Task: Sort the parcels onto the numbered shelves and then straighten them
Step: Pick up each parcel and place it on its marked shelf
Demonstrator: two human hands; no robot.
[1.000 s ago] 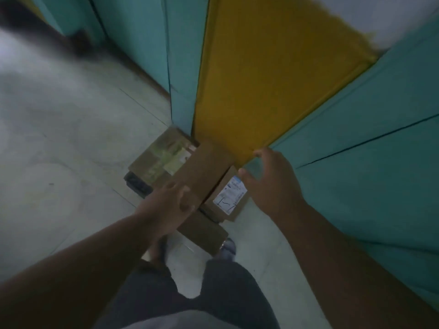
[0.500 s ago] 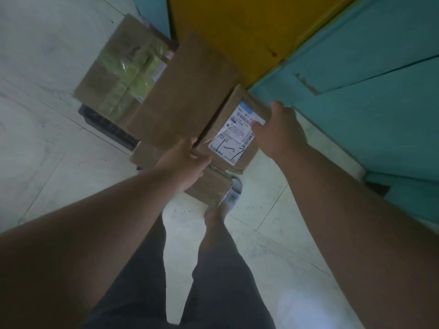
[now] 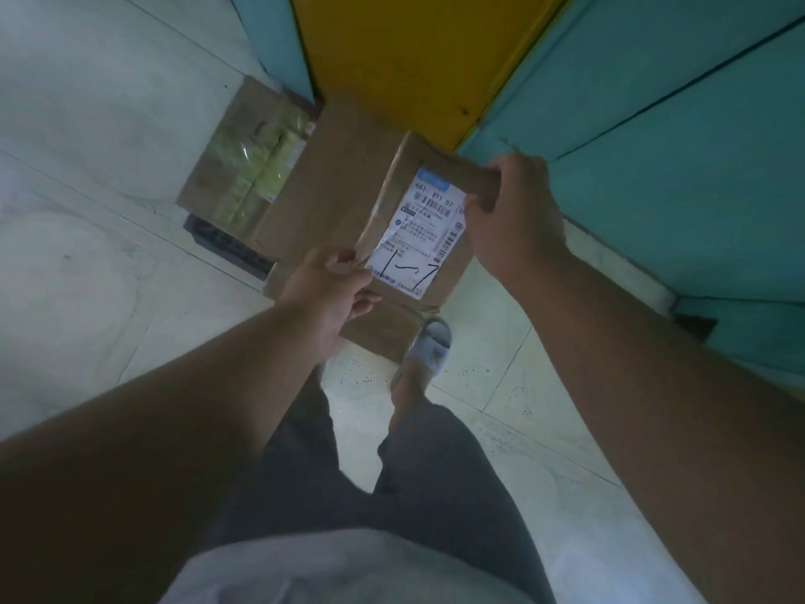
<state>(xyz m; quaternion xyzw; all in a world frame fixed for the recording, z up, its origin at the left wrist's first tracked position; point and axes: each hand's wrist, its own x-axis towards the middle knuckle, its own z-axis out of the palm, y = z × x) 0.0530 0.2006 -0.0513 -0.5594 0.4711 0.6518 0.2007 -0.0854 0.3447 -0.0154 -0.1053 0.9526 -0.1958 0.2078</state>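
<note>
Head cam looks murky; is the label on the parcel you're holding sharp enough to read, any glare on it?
Head view: dim overall, forearms dark. The label on the held parcel is fairly sharp: handwritten marks legible, small print not. A faint sheen crosses its lower left. Left hand and right hand grip opposite corners. Wide-angle bending at the edges.

Both arms reach forward, left hand [image 3: 331, 285] and right hand [image 3: 509, 207] curled in grips.

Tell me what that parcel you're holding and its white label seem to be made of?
The parcel looks like matte brown cardboard, with a glossy strip, probably clear tape, along its left edge. The label seems to be printed paper with handwritten marks, slightly shiny, perhaps taped over. Both hands, left and right, grip it.
</note>
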